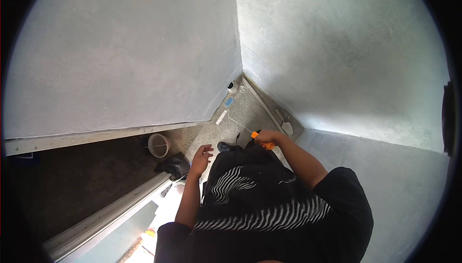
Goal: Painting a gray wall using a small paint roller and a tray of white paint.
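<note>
My right hand (267, 138) grips the orange handle of a paint roller (222, 117). Its thin wire frame runs up and left to a white roller sleeve, held over the concrete floor (242, 104); whether the sleeve touches the floor I cannot tell. My left hand (202, 159) hangs with nothing in it, fingers apart and slightly bent, left of my shoe (229, 147). Ahead, a grey-white plastered wall (137, 54) on the left meets another wall (335, 54) on the right in a corner.
Near the corner are a white pipe end (232, 87) and a small blue piece (229, 101). A long straight strip (265, 106) lies by the right wall, beside a trowel (287, 126). Leftward stand a white bucket (158, 145), a black plastic bag (175, 165) and a door frame (108, 218).
</note>
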A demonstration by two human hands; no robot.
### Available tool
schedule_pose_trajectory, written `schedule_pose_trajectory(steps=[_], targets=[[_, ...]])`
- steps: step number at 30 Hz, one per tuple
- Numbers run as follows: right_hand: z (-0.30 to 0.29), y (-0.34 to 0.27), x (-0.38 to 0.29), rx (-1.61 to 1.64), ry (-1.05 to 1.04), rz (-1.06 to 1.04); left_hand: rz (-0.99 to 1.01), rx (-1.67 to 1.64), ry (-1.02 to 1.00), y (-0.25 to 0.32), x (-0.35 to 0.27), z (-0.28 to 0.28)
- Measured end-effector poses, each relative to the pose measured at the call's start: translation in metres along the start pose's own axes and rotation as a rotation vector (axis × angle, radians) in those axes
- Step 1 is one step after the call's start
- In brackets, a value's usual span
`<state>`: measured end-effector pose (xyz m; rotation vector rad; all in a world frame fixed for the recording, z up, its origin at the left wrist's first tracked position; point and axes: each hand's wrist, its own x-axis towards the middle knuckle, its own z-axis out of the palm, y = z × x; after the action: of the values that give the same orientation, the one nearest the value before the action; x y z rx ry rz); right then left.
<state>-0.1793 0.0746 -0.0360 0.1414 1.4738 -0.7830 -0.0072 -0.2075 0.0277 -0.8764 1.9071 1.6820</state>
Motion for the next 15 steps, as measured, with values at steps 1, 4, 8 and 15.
schedule_pose_trajectory(steps=[1, 4, 8, 15], targets=[[0.005, -0.005, 0.011, -0.009, 0.000, 0.000, -0.005, -0.006, 0.037, -0.003, -0.003, -0.006], [0.019, -0.015, 0.055, -0.056, 0.045, -0.029, -0.024, -0.077, 0.061, -0.027, -0.010, -0.022], [0.044, -0.041, 0.115, -0.277, 0.061, -0.122, -0.127, -0.090, 0.039, -0.055, -0.005, -0.027], [0.066, -0.056, 0.212, 0.055, 0.078, -0.069, -0.260, -0.147, -0.032, -0.081, 0.048, 0.023]])
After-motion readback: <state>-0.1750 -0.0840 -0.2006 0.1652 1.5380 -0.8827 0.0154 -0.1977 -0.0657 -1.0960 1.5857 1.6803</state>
